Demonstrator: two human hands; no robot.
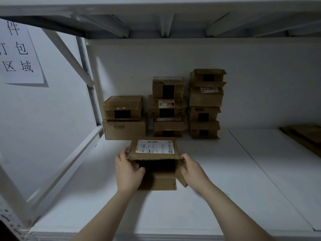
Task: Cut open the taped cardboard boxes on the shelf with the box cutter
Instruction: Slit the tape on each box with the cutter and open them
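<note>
Open cardboard box (pixel 156 181), labelled flap (pixel 153 148) raised, both hands gripping sides

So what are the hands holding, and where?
The open box: the left hand grips its left side, the right hand its right side near the raised flap.

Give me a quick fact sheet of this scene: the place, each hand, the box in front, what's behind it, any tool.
Place: white shelf, with a paper sign at left
Front box: open, flaps loose, shipping label on its upper flap
Left hand: grips the box's left side, thumb at the opening
Right hand: holds the box's right side at the flap
Behind: three stacks of cardboard boxes against the back wall
Far right: flattened cardboard
Box cutter: not in view
</note>
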